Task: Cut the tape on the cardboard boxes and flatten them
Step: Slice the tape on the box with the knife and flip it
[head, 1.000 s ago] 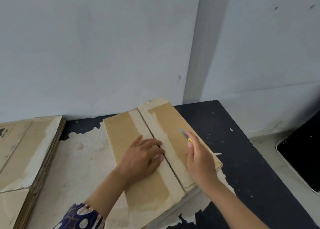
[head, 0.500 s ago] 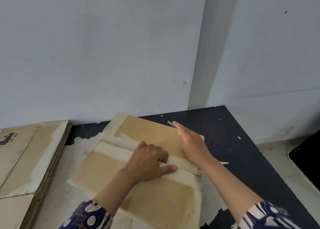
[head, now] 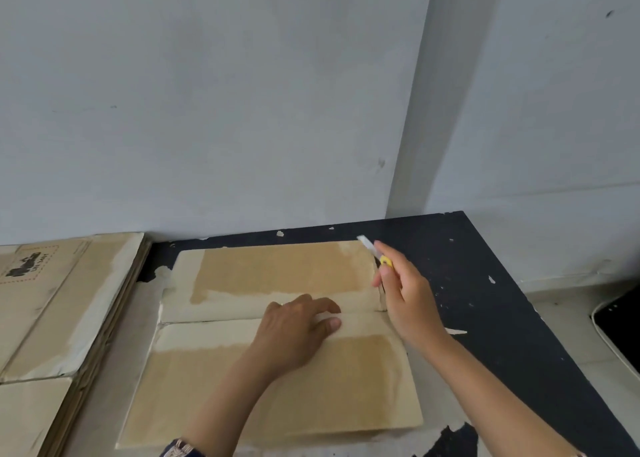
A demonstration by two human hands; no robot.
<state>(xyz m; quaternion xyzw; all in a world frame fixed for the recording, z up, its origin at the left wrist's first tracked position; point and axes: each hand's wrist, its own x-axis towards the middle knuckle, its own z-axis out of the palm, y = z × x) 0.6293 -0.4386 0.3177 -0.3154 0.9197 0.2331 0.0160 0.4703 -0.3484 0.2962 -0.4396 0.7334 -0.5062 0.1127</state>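
Right hand (head: 403, 292), at the right edge of the cardboard box (head: 277, 359): fingers curled round a small cutter (head: 375, 254) with a yellow slider, its pale blade end pointing up and away beyond the box's far right corner. Left hand (head: 294, 332): laid palm-down on the middle of the box, fingers slightly bent and spread across the centre seam (head: 214, 320), thumb extended toward the right; it grips nothing. A patterned sleeve cuff (head: 181, 451) shows at the left wrist. The box lies flat on the surface (head: 502, 318), seam running left to right, with pale strips on either side of the seam where the brown facing is stripped away. The surface is dark with its coating peeled off in large pale patches under and left of the box. Stack of flattened cardboard (head: 52, 318): at the left edge of the surface, just beside the box, the top sheet bearing a printed dark logo. Pale walls (head: 207, 110) rise behind.
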